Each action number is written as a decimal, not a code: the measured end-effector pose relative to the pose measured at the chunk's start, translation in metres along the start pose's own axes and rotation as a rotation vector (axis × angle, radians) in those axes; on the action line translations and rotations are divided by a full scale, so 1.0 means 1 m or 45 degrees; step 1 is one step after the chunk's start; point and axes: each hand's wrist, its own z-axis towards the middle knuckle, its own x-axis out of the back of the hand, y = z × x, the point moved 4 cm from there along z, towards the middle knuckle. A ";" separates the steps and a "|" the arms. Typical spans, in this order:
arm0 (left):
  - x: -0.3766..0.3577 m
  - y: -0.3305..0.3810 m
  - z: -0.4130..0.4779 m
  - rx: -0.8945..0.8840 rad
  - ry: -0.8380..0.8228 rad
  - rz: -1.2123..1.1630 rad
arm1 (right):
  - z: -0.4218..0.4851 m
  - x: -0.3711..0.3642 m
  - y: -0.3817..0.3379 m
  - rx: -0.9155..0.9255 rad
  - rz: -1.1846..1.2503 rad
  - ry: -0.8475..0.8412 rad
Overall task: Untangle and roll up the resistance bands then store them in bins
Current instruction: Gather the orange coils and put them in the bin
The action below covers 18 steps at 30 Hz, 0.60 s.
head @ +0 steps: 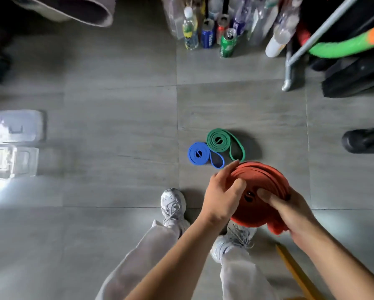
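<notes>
Grey floor tiles [116, 126] run underfoot, with a yellow strip [294, 269] beside the shoes [174, 204]. Above them the left hand [221, 198] and right hand [289, 215] each have a curled grip on the coiled orange band [261, 182]. Beyond, the rolled blue band [199, 153] and green band [219, 140] lie touching on the floor. Clear bins [19, 126] stand at the left. The labels on the far cans [228, 43] are too blurred to read.

No readable text, can labels [208, 37] blurred
</notes>
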 end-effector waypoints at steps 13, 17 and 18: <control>0.161 0.130 -0.312 -0.287 0.322 0.145 | -0.293 -0.089 -0.163 0.364 -0.199 -0.406; 0.189 0.105 -0.382 -0.316 0.481 0.019 | -0.346 -0.119 -0.157 0.393 -0.318 -0.602; 0.196 0.097 -0.396 -0.309 0.517 -0.011 | -0.357 -0.129 -0.154 0.395 -0.362 -0.659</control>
